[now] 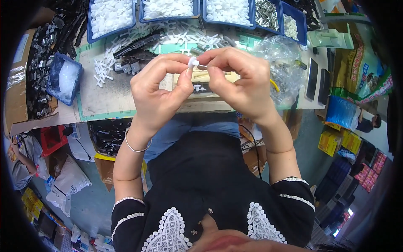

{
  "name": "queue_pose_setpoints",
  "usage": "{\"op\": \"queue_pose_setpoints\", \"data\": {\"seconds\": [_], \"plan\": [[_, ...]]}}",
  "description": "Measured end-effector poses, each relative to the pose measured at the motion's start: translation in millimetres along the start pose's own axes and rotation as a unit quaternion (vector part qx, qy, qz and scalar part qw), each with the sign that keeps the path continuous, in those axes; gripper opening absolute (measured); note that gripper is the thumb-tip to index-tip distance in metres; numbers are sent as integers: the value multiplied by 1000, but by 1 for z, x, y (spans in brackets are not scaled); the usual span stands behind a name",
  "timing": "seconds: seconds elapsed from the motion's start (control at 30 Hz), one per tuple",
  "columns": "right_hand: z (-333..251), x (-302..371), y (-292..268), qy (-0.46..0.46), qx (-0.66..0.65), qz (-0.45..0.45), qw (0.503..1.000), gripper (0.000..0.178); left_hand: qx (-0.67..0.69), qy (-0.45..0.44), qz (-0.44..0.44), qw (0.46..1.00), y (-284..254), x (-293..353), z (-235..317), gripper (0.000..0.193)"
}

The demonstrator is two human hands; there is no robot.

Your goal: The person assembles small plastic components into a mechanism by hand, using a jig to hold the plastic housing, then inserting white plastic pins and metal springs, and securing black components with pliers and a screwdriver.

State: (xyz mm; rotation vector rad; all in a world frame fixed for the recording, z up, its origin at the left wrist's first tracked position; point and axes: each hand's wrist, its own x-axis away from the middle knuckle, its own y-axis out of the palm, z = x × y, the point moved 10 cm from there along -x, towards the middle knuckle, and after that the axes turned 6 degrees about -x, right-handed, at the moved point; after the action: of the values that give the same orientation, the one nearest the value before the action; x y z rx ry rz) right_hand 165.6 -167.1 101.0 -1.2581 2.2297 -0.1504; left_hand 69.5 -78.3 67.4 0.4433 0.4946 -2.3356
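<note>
Between finger and thumb, my left hand (161, 86) pinches a small white plastic gear (193, 63) above the worktable. Close by on its right, my right hand (241, 80) pinches a thin metal pin (202, 66), whose end meets or nearly meets the gear's hub. Below both hands lies a pale block-like fixture (201, 76) with a dark front, on which small white parts sit. White plastic stems (103, 72) are strewn to the left of my left hand, beside some black and grey parts (128, 66).
Blue bins of white parts (168, 8) and one of metal pins (267, 16) line the far side. A blue tray (64, 79) stands at the left. Crumpled clear plastic bags (279, 63) and two dark flat phone-like slabs (312, 80) lie at the right. Another person (369, 122) appears far right.
</note>
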Motion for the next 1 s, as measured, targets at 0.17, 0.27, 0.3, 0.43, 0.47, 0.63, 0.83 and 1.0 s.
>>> {"op": "queue_pose_setpoints", "data": {"seconds": [0.17,0.27,0.3,0.43,0.47,0.63,0.83,1.0], "plan": [[-8,7,6,-46,74,-26,996,10,-33,51,20,998,5,8,8,9],[-5,14,10,-28,110,-59,992,12,132,-44,17,990,9,23,-19,17],[0,16,12,-1,89,-68,994,12,134,-48,15,990,11,25,-18,17],[10,30,4,44,90,-21,995,14,98,-23,41,994,11,35,-16,35],[11,33,1,42,73,-21,996,15,54,-11,43,998,12,37,-13,34],[14,44,8,39,66,-16,997,13,-56,57,41,996,21,50,-2,36],[23,58,18,26,126,-65,990,12,-113,76,16,990,26,57,2,39],[49,77,10,48,233,-67,969,11,-194,19,-38,980,29,62,-2,34]]}}
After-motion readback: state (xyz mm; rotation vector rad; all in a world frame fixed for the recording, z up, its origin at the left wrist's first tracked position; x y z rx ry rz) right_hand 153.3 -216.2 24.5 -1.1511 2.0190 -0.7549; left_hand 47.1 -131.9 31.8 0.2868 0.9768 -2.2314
